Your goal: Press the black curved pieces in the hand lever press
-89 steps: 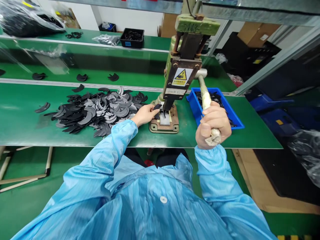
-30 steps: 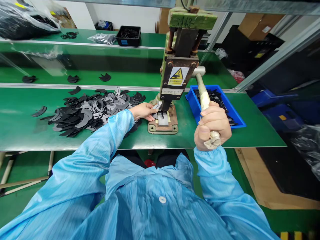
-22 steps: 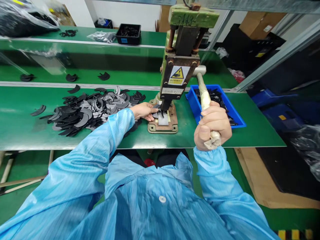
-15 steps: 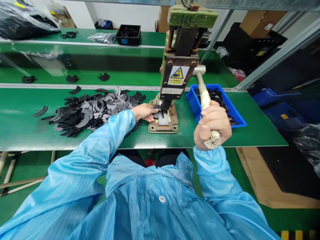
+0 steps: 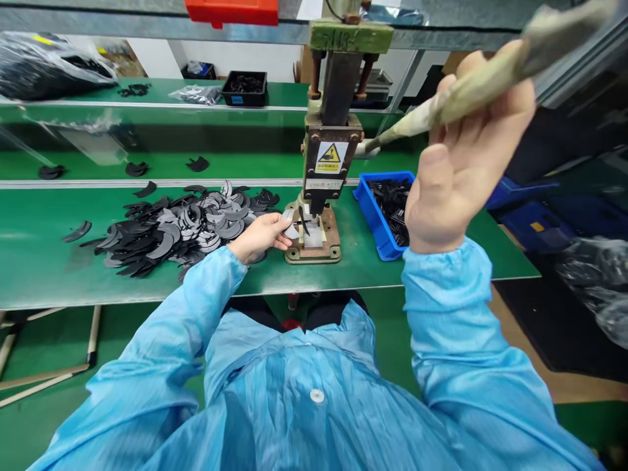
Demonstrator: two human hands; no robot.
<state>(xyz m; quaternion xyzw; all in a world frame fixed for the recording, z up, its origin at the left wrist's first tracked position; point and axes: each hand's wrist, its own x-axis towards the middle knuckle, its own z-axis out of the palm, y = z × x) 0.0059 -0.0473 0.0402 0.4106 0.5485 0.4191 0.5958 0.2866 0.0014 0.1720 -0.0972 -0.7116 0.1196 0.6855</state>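
My left hand (image 5: pixel 265 235) pinches a grey curved piece (image 5: pixel 291 224) at the left side of the press base (image 5: pixel 328 254). A thin black strip (image 5: pixel 304 221) stands beside the piece, under the dark ram of the hand press (image 5: pixel 333 157). My right hand (image 5: pixel 466 147) is raised at the right, its palm showing and its thumb apart. The fingers lie loosely behind the tape-wrapped press lever (image 5: pixel 456 101), which slants up to the right, its far end blurred. Left of my left hand spreads a heap of grey and black curved pieces (image 5: pixel 167 242).
A blue bin (image 5: pixel 381 222) of black parts stands right of the press, partly behind my right hand. A black bin (image 5: pixel 244 88) sits on the back shelf. Several small dark pieces lie along the far strip. A red box (image 5: pixel 231 12) hangs at the top.
My right hand has risen with the lever, and its full grip has loosened, thumb now off. My left hand has drawn slightly left with the curved piece. The view has shifted.
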